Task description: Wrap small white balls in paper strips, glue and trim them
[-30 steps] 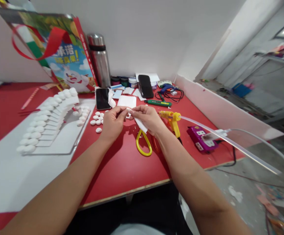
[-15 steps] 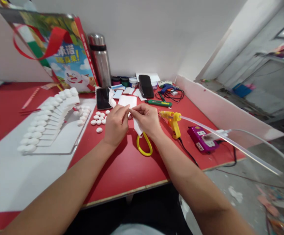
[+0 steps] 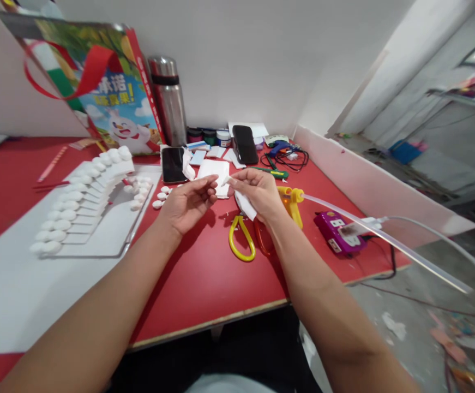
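Observation:
My right hand (image 3: 262, 192) is closed in a pinch on a white paper strip (image 3: 246, 206), thin and soft-looking. One end sticks out past the fingertips and the rest hangs below the palm. Just left of it, my left hand (image 3: 190, 204) is half turned up, its fingers loosely curled and apart, with nothing visible in them. Between and behind the hands lies a white sheet (image 3: 220, 169). Beneath the right hand is a pair of scissors with a yellow handle loop (image 3: 242, 254) and a red one (image 3: 262, 245). White round pieces (image 3: 161, 197) lie partly behind my left hand.
To the left, a white model with rows of round pieces (image 3: 71, 206) stands on a board. A yellow glue gun (image 3: 292, 202) with a long glue stick and a purple power strip (image 3: 338, 234) are on the right. Behind are phones (image 3: 244, 144), a steel flask (image 3: 169, 106) and a bag (image 3: 114, 103).
My hands, earlier fingertip to fingertip, have parted. The left moved slightly left and opened; the right moved slightly right with the paper strip, uncovering more of the scissors.

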`<state>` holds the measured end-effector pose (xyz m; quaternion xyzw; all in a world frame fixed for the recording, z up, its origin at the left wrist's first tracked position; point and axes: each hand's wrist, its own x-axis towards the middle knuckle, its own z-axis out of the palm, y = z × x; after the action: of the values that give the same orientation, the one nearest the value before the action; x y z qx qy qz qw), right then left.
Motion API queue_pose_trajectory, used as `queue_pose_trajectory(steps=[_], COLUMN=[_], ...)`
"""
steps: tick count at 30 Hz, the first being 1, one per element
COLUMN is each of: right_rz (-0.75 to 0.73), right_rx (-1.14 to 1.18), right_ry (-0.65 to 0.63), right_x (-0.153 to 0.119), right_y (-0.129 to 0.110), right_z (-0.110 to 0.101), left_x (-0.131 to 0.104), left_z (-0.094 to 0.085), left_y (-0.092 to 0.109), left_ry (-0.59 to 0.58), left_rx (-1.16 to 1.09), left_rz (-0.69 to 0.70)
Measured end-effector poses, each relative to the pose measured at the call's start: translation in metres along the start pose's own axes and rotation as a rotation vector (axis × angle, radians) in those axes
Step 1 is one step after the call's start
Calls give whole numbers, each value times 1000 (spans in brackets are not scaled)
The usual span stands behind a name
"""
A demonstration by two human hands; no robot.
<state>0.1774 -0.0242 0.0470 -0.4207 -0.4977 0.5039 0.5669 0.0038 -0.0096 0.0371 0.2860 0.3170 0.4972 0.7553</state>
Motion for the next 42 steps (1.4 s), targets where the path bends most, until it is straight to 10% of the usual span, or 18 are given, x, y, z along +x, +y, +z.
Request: queue_pose_trajectory(steps=[30, 42], right_rz=[28, 18], right_rx=[27, -60], right_ry=[38, -83], right_x=[1, 0], right_y=[5, 10], right_z=[0, 3], left_x=[0, 1], left_z=[2, -7], left_y=[-7, -16], left_ry=[63, -73], left_rx=[236, 756], left_rz=[157, 524])
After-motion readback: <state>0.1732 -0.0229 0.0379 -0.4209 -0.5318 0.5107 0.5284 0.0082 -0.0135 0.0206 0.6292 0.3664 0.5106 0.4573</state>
